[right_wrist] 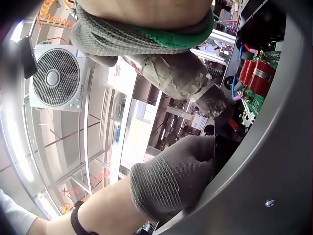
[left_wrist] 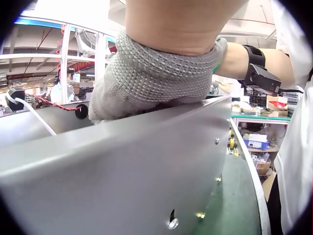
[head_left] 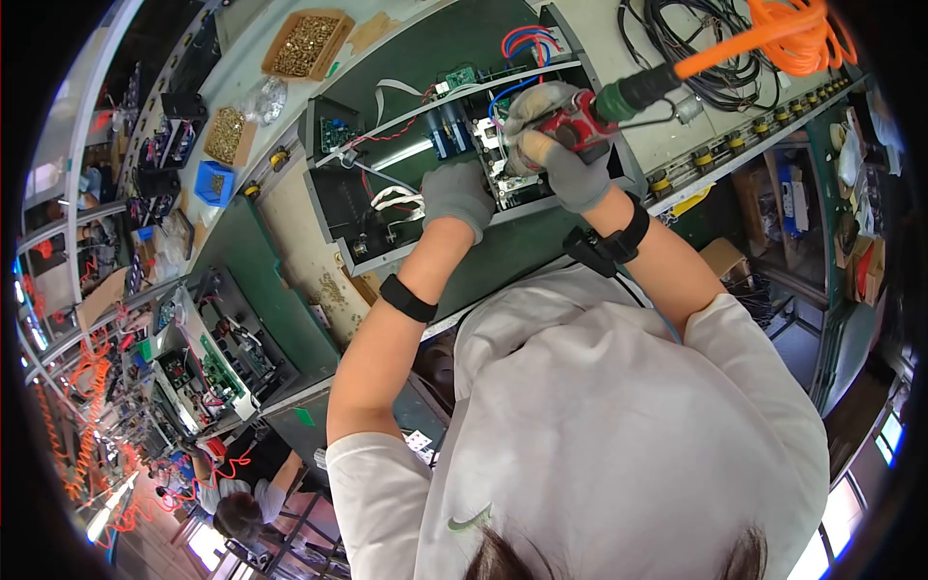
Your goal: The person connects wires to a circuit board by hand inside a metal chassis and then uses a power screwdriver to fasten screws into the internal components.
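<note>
A gloved right hand [head_left: 570, 164] grips a red air-driven power tool [head_left: 577, 124] with a green hose fitting, over the right part of an open metal chassis [head_left: 319, 208]. In the right wrist view the taped tool body [right_wrist: 176, 73] points down at the chassis interior. The gloved left hand [head_left: 459, 196] reaches over the chassis's near wall beside a white bracketed board [head_left: 488, 145]; its fingers are hidden inside. The left wrist view shows that left hand [left_wrist: 142, 83] behind the metal wall [left_wrist: 127, 166], fingertips out of sight.
An orange coiled hose [head_left: 793, 39] and black cables [head_left: 696, 58] lie at upper right. Screw trays [head_left: 307, 46] and a blue bin [head_left: 214, 183] stand at upper left. A roller rail [head_left: 735, 141] runs along the right. Another open chassis [head_left: 208, 362] is at left; a person [head_left: 242, 507] sits beyond.
</note>
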Demonstrator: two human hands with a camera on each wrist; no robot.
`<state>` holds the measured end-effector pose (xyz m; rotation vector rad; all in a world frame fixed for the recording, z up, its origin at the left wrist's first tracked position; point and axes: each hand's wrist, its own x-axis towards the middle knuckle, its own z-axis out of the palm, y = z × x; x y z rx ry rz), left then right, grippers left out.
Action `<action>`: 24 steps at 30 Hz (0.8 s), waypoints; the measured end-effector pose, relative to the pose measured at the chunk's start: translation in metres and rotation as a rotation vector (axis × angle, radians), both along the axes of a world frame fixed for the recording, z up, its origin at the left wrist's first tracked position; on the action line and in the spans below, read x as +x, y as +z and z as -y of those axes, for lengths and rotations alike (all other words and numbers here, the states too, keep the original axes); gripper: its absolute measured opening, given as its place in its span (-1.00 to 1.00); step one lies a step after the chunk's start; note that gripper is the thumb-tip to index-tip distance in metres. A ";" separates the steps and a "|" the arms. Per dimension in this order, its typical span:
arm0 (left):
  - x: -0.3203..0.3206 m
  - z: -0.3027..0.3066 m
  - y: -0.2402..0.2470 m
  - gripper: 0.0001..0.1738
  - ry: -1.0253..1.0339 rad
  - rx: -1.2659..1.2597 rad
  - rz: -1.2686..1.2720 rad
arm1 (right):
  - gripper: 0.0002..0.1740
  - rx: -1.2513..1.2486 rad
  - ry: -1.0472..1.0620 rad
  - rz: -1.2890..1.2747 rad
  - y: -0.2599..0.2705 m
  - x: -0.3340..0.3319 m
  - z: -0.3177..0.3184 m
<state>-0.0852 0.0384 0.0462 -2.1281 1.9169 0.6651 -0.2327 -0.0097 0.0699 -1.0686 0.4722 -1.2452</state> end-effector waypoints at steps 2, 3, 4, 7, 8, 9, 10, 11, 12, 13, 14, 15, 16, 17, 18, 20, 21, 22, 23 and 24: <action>0.000 -0.004 -0.001 -0.81 0.022 -0.021 0.011 | -0.76 -0.017 0.035 0.015 -0.002 0.004 -0.006; 0.001 -0.005 -0.003 -0.81 0.024 -0.023 0.009 | -0.75 -0.031 0.067 0.031 -0.003 0.006 -0.009; 0.003 -0.006 -0.005 -0.81 0.026 -0.025 0.001 | -0.72 -0.236 0.059 -0.073 -0.005 0.008 -0.003; 0.009 -0.011 -0.012 -0.81 -0.004 -0.039 0.001 | -0.74 -0.398 0.082 -0.200 0.002 0.011 -0.006; 0.011 -0.012 -0.013 -0.80 -0.043 -0.050 0.012 | -0.75 -0.379 0.102 -0.180 0.004 0.015 -0.009; 0.013 -0.015 -0.010 -0.80 -0.033 -0.052 0.010 | -0.75 -0.381 0.112 -0.180 0.004 0.019 -0.010; 0.016 -0.020 -0.007 -0.79 -0.061 -0.167 -0.017 | -0.74 -0.362 0.138 -0.175 0.001 0.023 -0.011; 0.018 -0.022 -0.003 -0.77 -0.089 -0.284 -0.042 | -0.74 -0.344 0.163 -0.171 -0.003 0.027 -0.010; 0.022 -0.024 -0.001 -0.77 -0.077 -0.288 -0.042 | -0.75 -0.409 0.133 -0.248 -0.004 0.033 -0.008; 0.026 -0.025 0.000 -0.76 -0.108 -0.371 -0.006 | -0.75 -0.413 0.146 -0.247 -0.004 0.036 -0.011; 0.030 -0.025 0.001 -0.74 -0.139 -0.454 0.031 | -0.76 -0.320 0.154 -0.206 -0.002 0.039 -0.013; 0.033 -0.024 0.002 -0.74 -0.125 -0.457 0.033 | -0.77 -0.227 0.161 -0.165 0.002 0.042 -0.015; 0.035 -0.021 0.003 -0.74 -0.061 -0.387 0.035 | -0.79 -0.316 0.136 -0.280 0.004 0.043 -0.011; 0.037 -0.018 0.001 -0.74 0.007 -0.317 0.037 | -0.79 -0.321 0.155 -0.280 0.005 0.044 -0.013; 0.037 -0.013 -0.007 -0.74 0.040 -0.222 0.044 | -0.78 -0.290 0.140 -0.270 0.005 0.046 -0.013; 0.036 -0.014 -0.017 -0.70 0.127 -0.207 0.004 | -0.73 -0.251 0.110 -0.274 0.009 0.051 -0.017; 0.036 -0.014 -0.016 -0.69 0.187 -0.193 -0.044 | -0.72 -0.298 0.073 -0.340 0.013 0.053 -0.018; 0.037 -0.011 -0.016 -0.68 0.199 -0.163 -0.050 | -0.73 -0.325 0.096 -0.327 0.009 0.052 -0.015; 0.037 -0.010 -0.018 -0.67 0.200 -0.154 -0.058 | -0.73 -0.354 0.118 -0.313 0.006 0.051 -0.012; 0.036 -0.011 -0.016 -0.67 0.203 -0.166 -0.054 | -0.73 -0.355 0.136 -0.314 0.005 0.051 -0.013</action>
